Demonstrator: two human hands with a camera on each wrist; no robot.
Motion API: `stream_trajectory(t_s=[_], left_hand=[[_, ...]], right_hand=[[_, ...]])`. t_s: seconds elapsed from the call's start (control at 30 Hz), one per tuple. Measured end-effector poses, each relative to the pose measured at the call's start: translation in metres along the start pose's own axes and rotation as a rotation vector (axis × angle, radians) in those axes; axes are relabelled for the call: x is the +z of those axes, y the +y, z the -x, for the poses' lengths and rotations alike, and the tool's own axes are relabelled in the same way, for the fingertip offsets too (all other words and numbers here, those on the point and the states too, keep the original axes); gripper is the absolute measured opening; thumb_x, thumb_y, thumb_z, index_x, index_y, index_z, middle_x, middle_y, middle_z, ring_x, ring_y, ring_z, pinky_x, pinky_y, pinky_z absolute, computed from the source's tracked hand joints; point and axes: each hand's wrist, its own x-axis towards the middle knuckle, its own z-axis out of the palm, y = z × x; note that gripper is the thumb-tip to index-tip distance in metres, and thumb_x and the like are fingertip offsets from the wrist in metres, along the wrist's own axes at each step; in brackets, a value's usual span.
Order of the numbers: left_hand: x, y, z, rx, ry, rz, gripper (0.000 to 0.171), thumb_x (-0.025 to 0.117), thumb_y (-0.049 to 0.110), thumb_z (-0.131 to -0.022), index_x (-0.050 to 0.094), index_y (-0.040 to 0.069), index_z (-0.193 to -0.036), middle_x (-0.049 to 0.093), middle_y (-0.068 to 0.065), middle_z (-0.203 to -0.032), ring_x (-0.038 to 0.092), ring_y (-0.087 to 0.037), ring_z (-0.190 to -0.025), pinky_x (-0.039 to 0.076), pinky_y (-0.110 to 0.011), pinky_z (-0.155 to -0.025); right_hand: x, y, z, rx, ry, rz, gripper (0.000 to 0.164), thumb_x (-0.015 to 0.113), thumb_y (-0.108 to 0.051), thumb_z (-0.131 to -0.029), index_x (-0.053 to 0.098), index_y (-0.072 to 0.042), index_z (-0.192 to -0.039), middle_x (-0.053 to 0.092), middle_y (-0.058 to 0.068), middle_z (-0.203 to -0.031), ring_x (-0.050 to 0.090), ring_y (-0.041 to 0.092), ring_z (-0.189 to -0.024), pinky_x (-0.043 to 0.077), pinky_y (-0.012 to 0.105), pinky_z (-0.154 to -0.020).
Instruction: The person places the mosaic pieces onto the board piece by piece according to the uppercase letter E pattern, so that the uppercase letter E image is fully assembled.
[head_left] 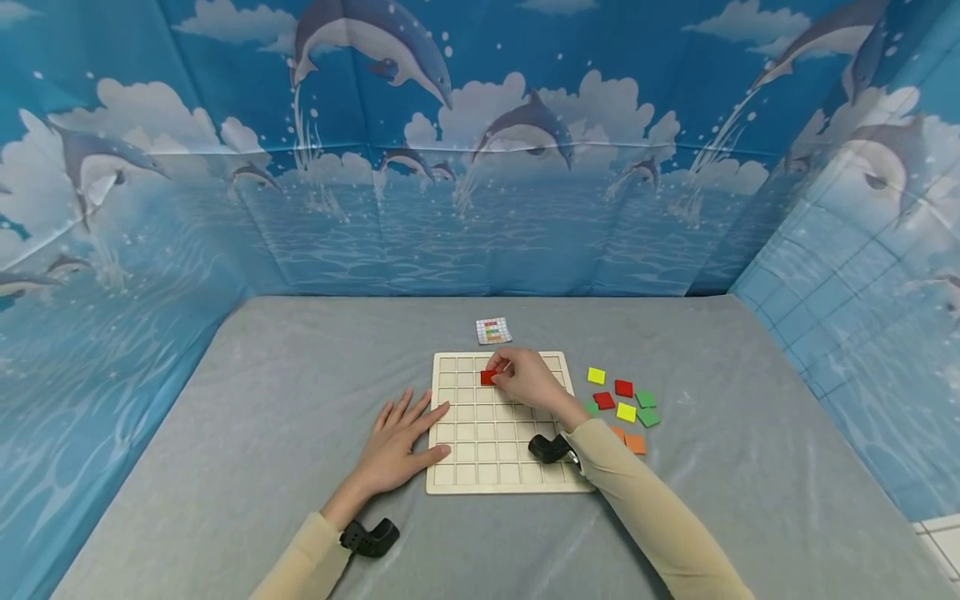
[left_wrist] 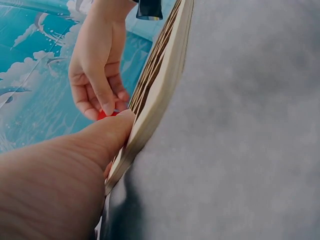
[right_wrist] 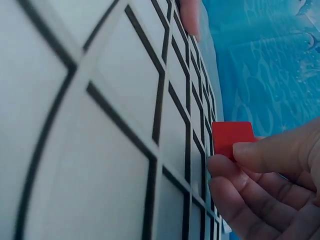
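Observation:
A square wooden grid board (head_left: 487,489) lies on the grey cloth. Over its upper rows, my right hand (head_left: 528,382) pinches a red square tile (head_left: 488,377) between thumb and fingers. In the right wrist view the red tile (right_wrist: 231,136) is tilted up from the board beside the grid lines. My left hand (head_left: 397,446) lies with spread fingers at the board's left edge, its thumb and a fingertip over the rim. The left wrist view shows the left thumb (left_wrist: 107,132) on the board's side (left_wrist: 162,95). Just beyond the board is a small pattern card (head_left: 492,331).
Right of the board lie loose tiles: yellow (head_left: 596,376), red (head_left: 623,388), green (head_left: 648,417) and orange (head_left: 634,444), partly hidden by the right forearm. A blue dolphin-print curtain (head_left: 480,225) stands behind the grey table (head_left: 315,358).

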Motion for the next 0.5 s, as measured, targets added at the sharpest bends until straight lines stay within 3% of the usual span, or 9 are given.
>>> stream_trajectory(t_s=[0.5], left_hand=[[0.0016, -0.0010, -0.0003, 0.005, 0.006, -0.001, 0.065, 0.053, 0.054, -0.092, 0.039, 0.024, -0.147, 0.022, -0.007, -0.154, 0.005, -0.030, -0.143, 0.001, -0.053, -0.110]], right_hand=[[0.0063, -0.0043, -0.0029, 0.073, 0.013, 0.123, 0.008, 0.067, -0.009, -0.088, 0.070, -0.016, -0.090, 0.062, -0.005, -0.082, 0.057, 0.013, -0.073, 0.047, 0.033, -0.066]])
